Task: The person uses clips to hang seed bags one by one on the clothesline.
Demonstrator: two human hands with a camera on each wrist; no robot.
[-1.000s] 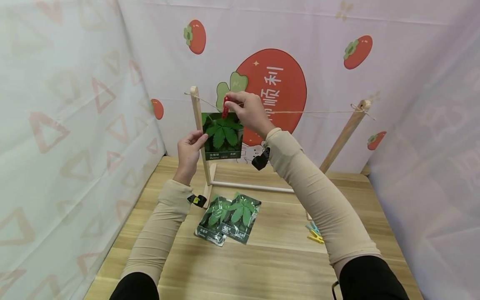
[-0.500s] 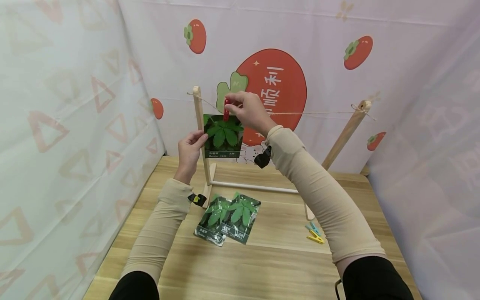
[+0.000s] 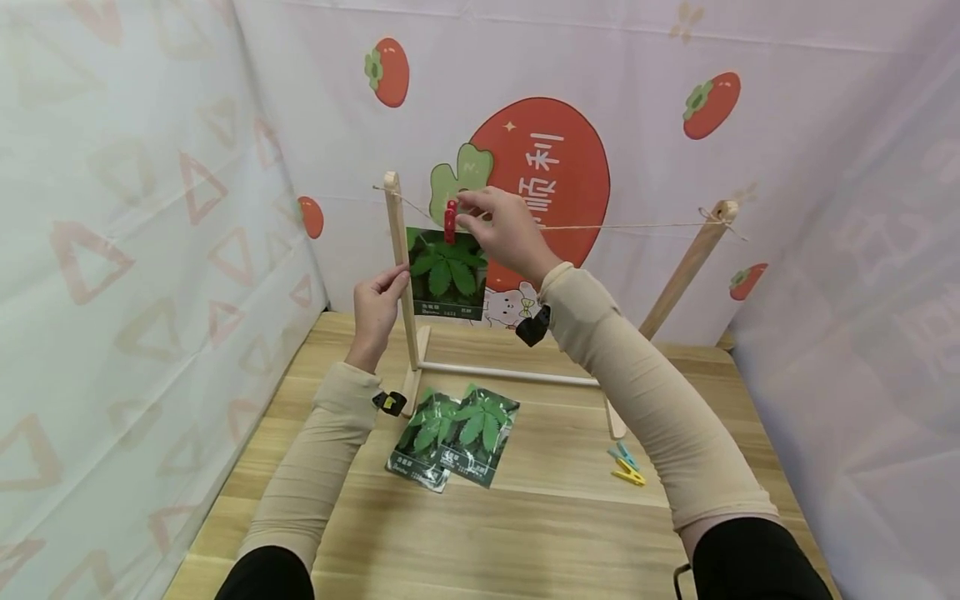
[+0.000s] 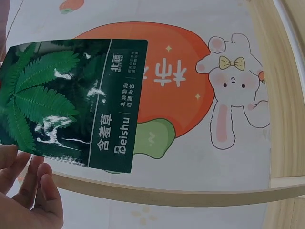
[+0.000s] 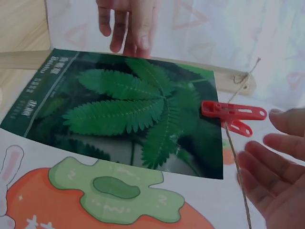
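Note:
A green seed packet (image 3: 447, 275) with a fern-like leaf print hangs from the string (image 5: 234, 167), held at its top edge by a red clothespin (image 5: 233, 112). My right hand (image 3: 504, 229) is just to the right of the clothespin; in the right wrist view its fingers are spread and apart from the clothespin's handles. My left hand (image 3: 378, 308) is at the packet's left edge, beside the wooden post (image 3: 401, 267). Its fingertips (image 5: 143, 40) are right by that edge, relaxed, with the thumb no longer over the packet's front.
Two more seed packets (image 3: 480, 435) lie overlapping on the wooden table (image 3: 480, 542). A yellow clothespin (image 3: 628, 473) and a blue clothespin (image 3: 624, 455) lie to the right, near my right forearm. The string runs to a right post (image 3: 690, 267); a white bar (image 3: 510, 374) joins the stand low down.
My right fingers have come off the red clothespin, moving slightly right. My left fingers have drawn back left from the packet's edge. The packet stays hanging on the string.

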